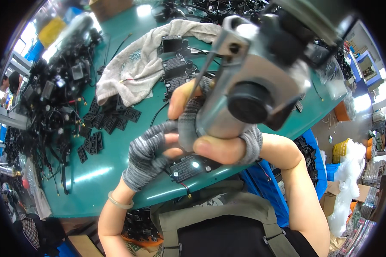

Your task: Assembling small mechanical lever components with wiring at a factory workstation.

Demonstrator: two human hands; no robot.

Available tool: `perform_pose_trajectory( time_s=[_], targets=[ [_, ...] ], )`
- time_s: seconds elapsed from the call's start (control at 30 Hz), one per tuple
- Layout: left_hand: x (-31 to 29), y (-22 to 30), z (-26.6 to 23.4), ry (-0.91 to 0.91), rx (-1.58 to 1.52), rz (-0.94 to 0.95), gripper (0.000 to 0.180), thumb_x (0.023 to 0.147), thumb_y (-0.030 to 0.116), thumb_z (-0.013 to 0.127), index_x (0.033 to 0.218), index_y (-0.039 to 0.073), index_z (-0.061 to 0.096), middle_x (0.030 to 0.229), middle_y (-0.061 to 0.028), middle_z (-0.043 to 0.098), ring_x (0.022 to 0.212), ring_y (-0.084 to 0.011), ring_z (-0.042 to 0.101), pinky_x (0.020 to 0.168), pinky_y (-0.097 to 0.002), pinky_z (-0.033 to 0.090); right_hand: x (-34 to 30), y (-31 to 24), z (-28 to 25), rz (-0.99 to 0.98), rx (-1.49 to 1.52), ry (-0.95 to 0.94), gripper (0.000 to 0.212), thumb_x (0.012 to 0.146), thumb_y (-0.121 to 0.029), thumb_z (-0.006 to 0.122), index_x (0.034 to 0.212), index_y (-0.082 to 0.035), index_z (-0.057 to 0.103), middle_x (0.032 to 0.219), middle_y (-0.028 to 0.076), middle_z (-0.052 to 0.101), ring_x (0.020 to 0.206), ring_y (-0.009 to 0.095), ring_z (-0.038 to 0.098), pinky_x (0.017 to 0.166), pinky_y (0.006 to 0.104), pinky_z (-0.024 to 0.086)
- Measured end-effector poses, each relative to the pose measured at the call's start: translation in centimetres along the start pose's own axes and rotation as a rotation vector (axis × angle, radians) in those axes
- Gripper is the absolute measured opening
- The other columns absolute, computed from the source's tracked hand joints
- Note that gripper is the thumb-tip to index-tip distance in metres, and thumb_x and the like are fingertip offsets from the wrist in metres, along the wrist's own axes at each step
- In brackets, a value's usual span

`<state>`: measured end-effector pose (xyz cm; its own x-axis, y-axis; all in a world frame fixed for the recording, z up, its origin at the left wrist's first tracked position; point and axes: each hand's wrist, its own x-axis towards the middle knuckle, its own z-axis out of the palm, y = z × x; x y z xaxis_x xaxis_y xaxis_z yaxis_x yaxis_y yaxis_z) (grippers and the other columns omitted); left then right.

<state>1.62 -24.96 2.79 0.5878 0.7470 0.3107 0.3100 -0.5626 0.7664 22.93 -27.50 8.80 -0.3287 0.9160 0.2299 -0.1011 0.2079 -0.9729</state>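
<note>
My right hand [221, 150], in a grey striped fingerless glove, is wrapped around a silver cylindrical power tool [221, 115] with a round black cap. The tool stands large and blurred before me, and its working end is hidden. Close beside it, my left hand [146, 156] wears a matching glove. Its fingers are curled with the bare tips near each other; what they hold, if anything, is hidden behind the right hand. Just below both hands a flat black module [188, 168] with silver screws lies near the table's front edge, a short cable coming from it.
On the green table [116, 184] lie a crumpled cloth [128, 73], small black plates [111, 118] and a heap of black cabled parts [55, 90] at left. More black modules [176, 64] line up beyond my hands. A blue crate [268, 188] stands at right.
</note>
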Motion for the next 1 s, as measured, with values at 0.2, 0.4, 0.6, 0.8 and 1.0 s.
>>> perform_pose_trajectory(
  time_s=[0.2, 0.4, 0.6, 0.8, 1.0],
  targets=[
    [-3.2, 2.8, 0.7, 0.142, 0.167, 0.346, 0.041, 0.062, 0.028, 0.084, 0.097, 0.012, 0.068, 0.1, -0.0124, 0.065, 0.083, -0.0264, 0.065, 0.068, -0.0337, 0.053, -2.7, -1.6, 0.4, 0.039, -0.053, 0.017, 0.047, 0.073, -0.029, 0.069, 0.106, -0.002, 0.051, 0.098, 0.006, 0.053, 0.089, 0.012, 0.052, 0.076, 0.0267, 0.045],
    [-5.6, 1.8, 2.4, 0.182, 0.231, 0.21, 0.036, 0.063, 0.014, 0.084, 0.094, 0.011, 0.068, 0.096, -0.0124, 0.066, 0.079, -0.0255, 0.066, 0.067, -0.0333, 0.055, -2.2, -0.1, 2.1, 0.038, 0.04, 0.014, 0.047, 0.072, -0.029, 0.069, 0.107, -0.002, 0.053, 0.101, 0.006, 0.053, 0.092, 0.013, 0.052, 0.08, 0.0281, 0.044],
    [-6.0, 1.6, 3.3, 0.223, 0.163, 0.179, 0.034, 0.063, 0.013, 0.084, 0.093, 0.012, 0.068, 0.09, -0.0108, 0.068, 0.076, -0.0233, 0.068, 0.067, -0.0322, 0.055, -1.8, 0.3, 2.7, 0.019, 0.073, 0.044, 0.048, 0.07, -0.029, 0.069, 0.107, -0.002, 0.054, 0.103, 0.007, 0.054, 0.096, 0.014, 0.051, 0.084, 0.0295, 0.043],
    [-6.1, 1.9, 3.2, 0.198, 0.181, 0.112, 0.032, 0.064, 0.012, 0.083, 0.093, 0.012, 0.069, 0.09, -0.0098, 0.069, 0.076, -0.0226, 0.069, 0.068, -0.0314, 0.056, -1.4, 0.6, 2.7, -0.008, 0.074, 0.056, 0.049, 0.07, -0.03, 0.069, 0.108, -0.003, 0.055, 0.105, 0.008, 0.054, 0.098, 0.015, 0.051, 0.086, 0.0302, 0.042],
    [-5.9, 2.0, 2.9, 0.168, 0.131, 0.085, 0.031, 0.065, 0.011, 0.083, 0.093, 0.011, 0.069, 0.092, -0.0102, 0.069, 0.077, -0.0227, 0.069, 0.069, -0.0311, 0.056, -1.7, -0.6, 2.9, 0.118, 0.17, 0.064, 0.05, 0.07, -0.031, 0.069, 0.108, -0.002, 0.055, 0.105, 0.007, 0.054, 0.098, 0.015, 0.051, 0.086, 0.0307, 0.042]
  ],
)
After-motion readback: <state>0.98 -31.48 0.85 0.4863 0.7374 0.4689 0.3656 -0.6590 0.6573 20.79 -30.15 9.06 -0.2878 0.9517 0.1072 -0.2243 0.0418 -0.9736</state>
